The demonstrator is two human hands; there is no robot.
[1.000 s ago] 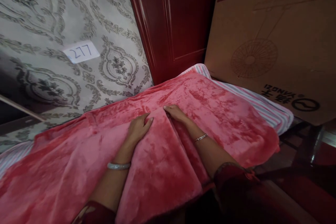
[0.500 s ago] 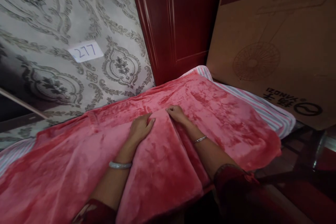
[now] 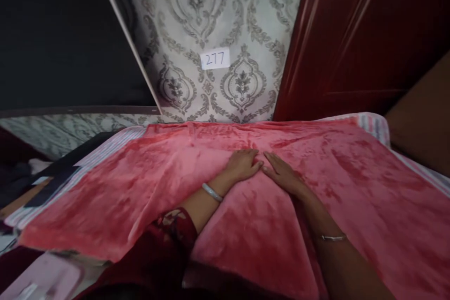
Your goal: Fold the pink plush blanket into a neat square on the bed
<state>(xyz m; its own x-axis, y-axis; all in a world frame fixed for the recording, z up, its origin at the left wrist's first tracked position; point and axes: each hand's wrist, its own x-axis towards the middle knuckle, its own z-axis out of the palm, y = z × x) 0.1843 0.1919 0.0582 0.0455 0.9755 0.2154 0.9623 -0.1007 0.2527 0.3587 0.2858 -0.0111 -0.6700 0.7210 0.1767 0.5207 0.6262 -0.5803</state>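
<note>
A plush pinkish-red blanket [image 3: 260, 229] is spread over a striped cloth [image 3: 121, 144], with part of it folded into a wedge pointing away from me. My left hand [image 3: 242, 165] lies on the fold's far tip, fingers stretched out and thumb apart. Close beside it, my right hand [image 3: 284, 174] rests on the right side of the tip with its fingers extended. Both palms face down on the plush, and neither hand grips anything I can see.
Behind the blanket is patterned wallpaper with a paper label [image 3: 215, 58] reading 277. A large dark screen [image 3: 70, 37] stands at left, a dark red wooden panel [image 3: 351, 33] at right. A brown cardboard box [image 3: 425, 117] borders the right side. A pink object [image 3: 45, 276] sits lower left.
My view has turned left, bringing the screen in. The right hand has gone from pinching the fold's edge to lying flat. My left hand stays on the fold.
</note>
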